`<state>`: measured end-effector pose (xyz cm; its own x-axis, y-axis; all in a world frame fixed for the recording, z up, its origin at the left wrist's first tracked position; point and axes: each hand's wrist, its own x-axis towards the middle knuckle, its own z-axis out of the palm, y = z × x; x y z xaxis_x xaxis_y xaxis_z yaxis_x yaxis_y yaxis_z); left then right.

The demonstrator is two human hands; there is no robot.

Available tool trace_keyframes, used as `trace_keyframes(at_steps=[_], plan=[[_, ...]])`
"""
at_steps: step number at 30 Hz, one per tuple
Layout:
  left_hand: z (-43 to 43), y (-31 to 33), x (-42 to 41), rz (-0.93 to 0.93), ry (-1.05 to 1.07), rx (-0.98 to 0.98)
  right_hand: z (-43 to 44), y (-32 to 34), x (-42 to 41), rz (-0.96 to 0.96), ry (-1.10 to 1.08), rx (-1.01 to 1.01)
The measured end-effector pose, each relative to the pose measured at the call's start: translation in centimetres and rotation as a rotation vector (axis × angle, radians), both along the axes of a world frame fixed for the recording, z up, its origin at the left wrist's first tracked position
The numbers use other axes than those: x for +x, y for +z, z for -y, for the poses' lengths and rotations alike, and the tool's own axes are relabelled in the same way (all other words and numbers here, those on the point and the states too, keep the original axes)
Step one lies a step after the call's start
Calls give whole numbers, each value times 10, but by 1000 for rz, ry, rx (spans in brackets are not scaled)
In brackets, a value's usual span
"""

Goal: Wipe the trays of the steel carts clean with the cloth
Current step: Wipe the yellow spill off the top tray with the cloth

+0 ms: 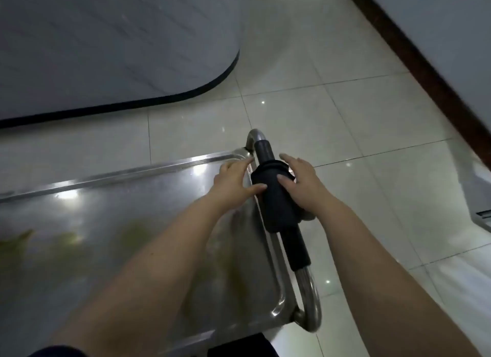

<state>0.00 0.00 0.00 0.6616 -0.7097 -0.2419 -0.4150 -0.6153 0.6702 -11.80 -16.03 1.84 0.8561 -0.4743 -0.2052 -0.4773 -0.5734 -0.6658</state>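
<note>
Wiping target: the tray (pixel 111 174) fills the near left, and it needs the work. Yellowish smears (pixel 132 231) streak the steel from the middle out to the left edge.
Tray feel: stiff, shiny steel with a raised rim. It looks slick, so a cloth should glide, though the smears may want firm pressure.
Handle: a steel handle (pixel 310 298) runs far to near along the tray's right end, with a black grip over its middle.
Dark roll: a thicker dark roll (pixel 276 205) sits round the handle. It could be the cloth wrapped on, but I can't tell for sure.
Roll feel: it looks soft and light, with a bunched ridge at the far end. I'd take it by that ridge to peel it free.
Left hand: the left hand (pixel 233 178) is on the roll's left side, fingers spread fairly straight and the thumb touching it, holding nothing.
Right hand: the right hand (pixel 303 184) is on the right side, thumb laid on the roll, fingers loose and spread, not clamped.
Cart: probably heavy. No wheels are in sight, so it may shift if leaned on.
Surroundings: pale tiled floor (pixel 345 117) on the right, and a grey curved counter (pixel 106 51) at the far left.
</note>
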Motion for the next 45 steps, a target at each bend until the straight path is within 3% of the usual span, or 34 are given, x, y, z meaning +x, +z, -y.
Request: trace_keyframes(at_steps=[4, 7, 10, 16, 20, 24, 29, 33, 38, 45], plan=[[12, -7, 14, -151, -61, 23, 16, 1, 12, -59, 23, 332], [18, -9, 18, -250, -74, 13, 25, 0, 15, -112, 19, 366], [16, -7, 18, -266, -20, -21, 28, 5, 17, -119, -7, 295], [-3, 9, 8, -115, 54, -135, 13, 22, 12, -120, 15, -47], [-23, 28, 2, -151, 28, -230, -14, 47, 1, 43, 152, -285], [-46, 48, -6, -92, -32, -297, -43, 74, -19, 267, 140, -352], [-103, 73, -29, -52, 34, -431, -94, 104, -41, 313, 142, -456], [-169, 83, -53, 122, -2, -362, -157, 111, -65, 434, 142, -465], [-241, 75, -95, 299, -19, -183, -227, 104, -85, 336, 258, -480], [-302, 56, -135, 300, -116, -111, -287, 100, -132, 371, 359, -397]])
